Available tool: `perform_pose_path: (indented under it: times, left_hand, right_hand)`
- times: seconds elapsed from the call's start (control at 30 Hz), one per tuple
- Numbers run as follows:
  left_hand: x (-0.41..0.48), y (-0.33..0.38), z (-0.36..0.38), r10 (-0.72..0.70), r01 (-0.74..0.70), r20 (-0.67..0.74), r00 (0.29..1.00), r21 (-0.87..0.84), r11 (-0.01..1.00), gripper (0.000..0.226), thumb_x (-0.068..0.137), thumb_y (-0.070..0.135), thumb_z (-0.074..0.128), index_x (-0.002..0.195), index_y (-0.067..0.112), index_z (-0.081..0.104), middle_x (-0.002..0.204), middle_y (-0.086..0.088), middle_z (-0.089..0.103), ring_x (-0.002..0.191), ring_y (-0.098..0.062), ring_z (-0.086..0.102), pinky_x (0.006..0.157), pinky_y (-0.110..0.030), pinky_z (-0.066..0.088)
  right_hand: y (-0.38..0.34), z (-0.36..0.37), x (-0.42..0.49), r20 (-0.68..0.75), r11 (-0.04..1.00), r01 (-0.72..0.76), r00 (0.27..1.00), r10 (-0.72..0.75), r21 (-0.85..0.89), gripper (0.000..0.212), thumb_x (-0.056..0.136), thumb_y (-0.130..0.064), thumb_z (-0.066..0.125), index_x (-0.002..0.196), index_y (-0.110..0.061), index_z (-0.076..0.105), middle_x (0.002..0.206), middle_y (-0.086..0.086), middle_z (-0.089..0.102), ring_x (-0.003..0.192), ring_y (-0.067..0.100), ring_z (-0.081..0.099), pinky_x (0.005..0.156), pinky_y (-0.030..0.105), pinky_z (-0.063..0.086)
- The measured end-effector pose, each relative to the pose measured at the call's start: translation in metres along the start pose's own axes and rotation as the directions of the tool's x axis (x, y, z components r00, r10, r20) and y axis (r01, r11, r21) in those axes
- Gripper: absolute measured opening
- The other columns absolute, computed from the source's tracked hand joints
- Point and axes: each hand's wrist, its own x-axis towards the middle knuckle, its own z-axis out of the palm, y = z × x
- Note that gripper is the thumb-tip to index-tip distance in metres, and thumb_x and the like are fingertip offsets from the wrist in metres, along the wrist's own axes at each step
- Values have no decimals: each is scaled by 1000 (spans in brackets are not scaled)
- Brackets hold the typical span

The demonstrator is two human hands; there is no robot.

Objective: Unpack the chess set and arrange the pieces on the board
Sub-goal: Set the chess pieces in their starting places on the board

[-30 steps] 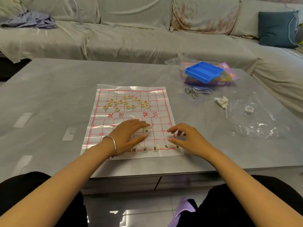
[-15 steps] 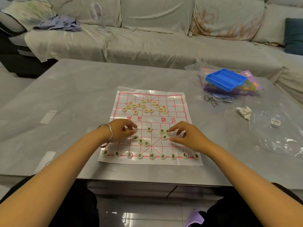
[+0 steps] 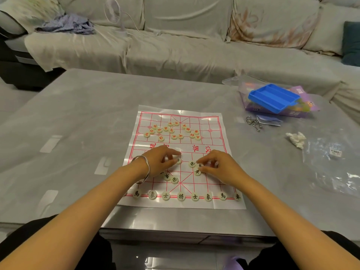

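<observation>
Left hand [image 3: 159, 162] and right hand [image 3: 218, 168] each pinch a black-marked piece [image 3: 178, 161] over the board [image 3: 224, 191]; each grip is clenched on one.

Both forearms are bare, no sleeves visible up to the frame edge. Left hand [image 3: 158, 162] has a silver bangle [image 3: 143, 168] at the wrist, smooth, rounded, plain metal with a shiny highlight, sitting loose. Right hand [image 3: 221, 167] has nothing on the wrist, no rings made out on either hand. Dark, black-looking clothing [image 3: 303, 250] covers the lap at bottom left and bottom right, fabric detail too dark to tell.
</observation>
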Motion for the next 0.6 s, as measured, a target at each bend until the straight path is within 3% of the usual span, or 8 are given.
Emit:
perform_pose_path:
  times: [0.2, 0.37, 0.47, 0.6]
  left_hand:
    - [6, -2, 6, 20, -20, -9, 1000, -1, 1000, 33, 91, 27, 53, 124, 29, 55, 112, 3, 55, 94, -14, 51, 90, -29, 48]
    - [11, -5, 10, 19, -19, -31, 999, -16, 1000, 30, 87, 30, 60, 116, 31, 59, 100, 8, 55, 91, -14, 53, 88, -29, 50]
    - [14, -6, 11, 20, -21, -48, 999, -26, 999, 27, 86, 31, 61, 114, 31, 60, 94, 10, 55, 87, -12, 54, 85, -26, 50]
    - [17, -7, 13, 10, -13, -87, 996, -35, 999, 26, 85, 30, 62, 111, 30, 61, 90, 11, 56, 80, -8, 52, 72, -15, 46]
  right_hand:
    - [9, -9, -1, -76, 999, -43, 996, 42, -7, 18, 85, -29, 66, 101, -23, 71, 101, -6, 62, 86, 8, 52, 71, 15, 42]
    - [36, -28, -2, -154, 983, -181, 972, 177, -11, 20, 88, -32, 61, 102, -20, 69, 99, -8, 61, 80, 6, 54, 70, 18, 43]
    - [43, -36, -3, -104, 959, -224, 964, 244, 175, 22, 91, -32, 57, 106, -20, 68, 106, -4, 66, 75, 5, 58, 60, 12, 44]
    - [46, -40, -8, -49, 974, -198, 978, 204, 106, 28, 85, -31, 65, 111, -22, 66, 106, -9, 58, 84, 6, 53, 63, 10, 38]
